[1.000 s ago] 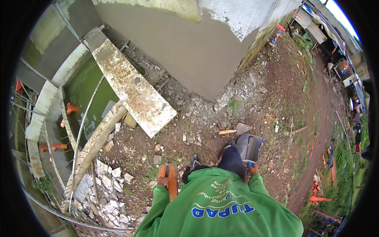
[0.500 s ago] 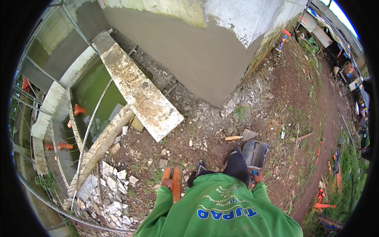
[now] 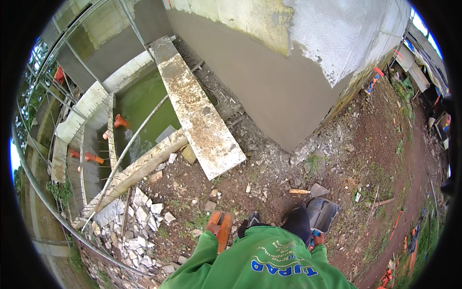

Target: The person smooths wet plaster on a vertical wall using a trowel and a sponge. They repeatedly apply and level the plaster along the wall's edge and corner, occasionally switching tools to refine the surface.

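Observation:
My left hand (image 3: 213,228) is closed on an orange wooden plastering float (image 3: 224,232), held low over the ground beside my left foot. My right hand (image 3: 318,239) is closed round a small blue object (image 3: 315,233), partly hidden by my fingers and sleeve; its kind cannot be made out. Just ahead of that hand sits a dark, shallow plastic container (image 3: 323,215), close to my right leg. A pointed trowel (image 3: 318,190) with a wooden handle lies on the soil beyond the container.
Ahead stands a wall corner with grey plaster (image 3: 269,91) on its lower part. A stained plank (image 3: 199,115) reaches over a pool of green water (image 3: 144,108) at left. Broken stones (image 3: 139,216) lie left of me, near metal poles (image 3: 130,149). Orange pipe fittings (image 3: 120,121) stick out at the pool.
The view has shifted, so the wall, plank and trowel appear farther right and lower. The float is tilted more, its far end leaning right. Both hands keep their hold.

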Tool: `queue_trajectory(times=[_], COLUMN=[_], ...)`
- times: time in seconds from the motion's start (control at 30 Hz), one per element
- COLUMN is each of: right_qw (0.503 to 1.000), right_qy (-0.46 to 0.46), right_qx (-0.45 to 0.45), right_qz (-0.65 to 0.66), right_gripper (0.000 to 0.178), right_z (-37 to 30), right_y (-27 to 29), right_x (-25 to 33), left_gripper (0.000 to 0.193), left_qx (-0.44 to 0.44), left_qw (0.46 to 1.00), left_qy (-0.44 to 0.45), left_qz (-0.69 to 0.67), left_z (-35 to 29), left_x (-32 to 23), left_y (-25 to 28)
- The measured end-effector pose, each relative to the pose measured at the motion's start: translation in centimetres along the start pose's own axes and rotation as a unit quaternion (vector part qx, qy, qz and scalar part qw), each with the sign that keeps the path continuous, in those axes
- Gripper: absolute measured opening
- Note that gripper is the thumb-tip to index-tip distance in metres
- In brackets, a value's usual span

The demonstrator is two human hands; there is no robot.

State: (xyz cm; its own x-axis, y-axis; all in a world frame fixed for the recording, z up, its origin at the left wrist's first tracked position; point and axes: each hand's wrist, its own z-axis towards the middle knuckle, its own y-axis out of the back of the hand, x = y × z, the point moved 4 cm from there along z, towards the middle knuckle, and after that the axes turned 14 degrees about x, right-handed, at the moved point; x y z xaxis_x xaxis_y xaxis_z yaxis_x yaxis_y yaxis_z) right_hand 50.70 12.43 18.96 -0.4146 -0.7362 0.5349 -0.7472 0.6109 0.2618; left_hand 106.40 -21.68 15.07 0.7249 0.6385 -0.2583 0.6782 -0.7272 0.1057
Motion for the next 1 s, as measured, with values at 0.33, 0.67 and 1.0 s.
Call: queue_trajectory(times=[0.33,0.67,1.0], right_qw=[0.988,0.948,0.914], right_qy=[0.123,0.17,-0.078], right_qx=[-0.082,-0.271,-0.227], right_qz=[-0.044,-0.008,0.327], right_gripper=[0.058,0.069,0.067], right_z=[4.2,-4.3,-11.0], right_y=[2.7,10.2,20.4], right_x=[-2.4,0.0,-30.2], left_gripper=[0.037,0.035,0.047], left_qx=[0.009,0.092,-0.102], left_qw=[0.995,0.945,0.765], left_qy=[-0.018,0.005,-0.042], left_qz=[0.1,0.315,0.634], left_z=[-1.0,-3.3,-6.7], left_x=[-3.3,-8.7,-22.4], left_y=[0.0,-7.4,-21.7])
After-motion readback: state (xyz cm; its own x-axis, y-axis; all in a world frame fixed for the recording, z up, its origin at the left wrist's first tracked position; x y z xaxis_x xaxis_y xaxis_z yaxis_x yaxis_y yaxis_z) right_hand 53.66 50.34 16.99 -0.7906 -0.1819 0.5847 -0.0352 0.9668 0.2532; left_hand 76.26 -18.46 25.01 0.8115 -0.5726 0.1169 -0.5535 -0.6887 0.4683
